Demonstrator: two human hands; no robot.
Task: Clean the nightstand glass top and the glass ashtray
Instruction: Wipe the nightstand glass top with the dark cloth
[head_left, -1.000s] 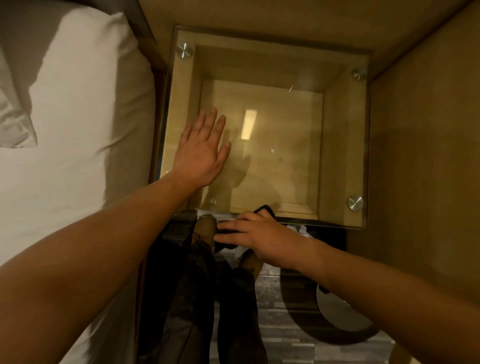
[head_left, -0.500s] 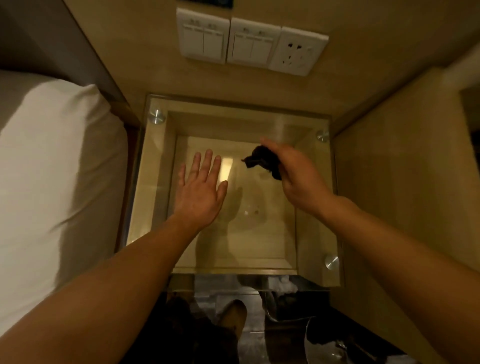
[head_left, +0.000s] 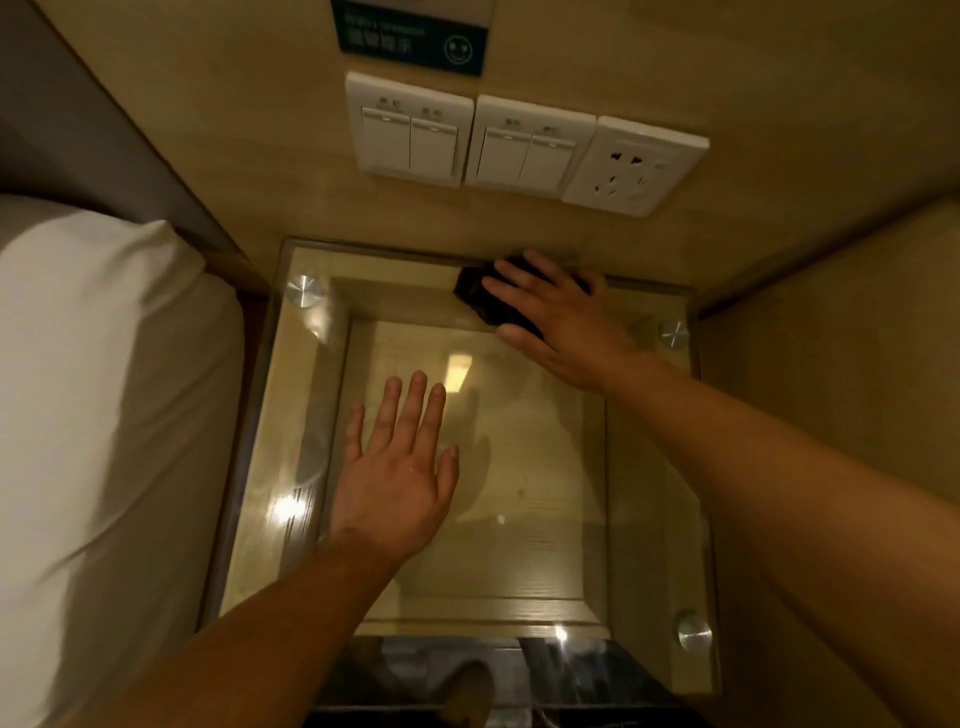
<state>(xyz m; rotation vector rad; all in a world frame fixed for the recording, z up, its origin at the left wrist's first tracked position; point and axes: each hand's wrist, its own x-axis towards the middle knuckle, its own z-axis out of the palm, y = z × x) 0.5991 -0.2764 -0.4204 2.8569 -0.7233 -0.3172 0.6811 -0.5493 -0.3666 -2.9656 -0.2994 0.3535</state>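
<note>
The nightstand's square glass top (head_left: 545, 467) lies below me, held by round metal studs at its corners. My left hand (head_left: 400, 467) rests flat on the glass left of centre, fingers spread, holding nothing. My right hand (head_left: 561, 322) presses a dark cloth (head_left: 483, 296) flat against the glass at the far edge, close to the wall. The cloth shows only past my fingers. No ashtray is in view.
A white bed (head_left: 104, 415) borders the nightstand on the left. Wooden panels close it in at the back and right (head_left: 831, 415). White switches (head_left: 410, 135) and a socket (head_left: 634, 166) sit on the back wall. Dark floor shows at the bottom.
My right hand carried the cloth from below the near edge up across the glass and now presses it down at the far edge. The left hand stayed flat on the glass.
</note>
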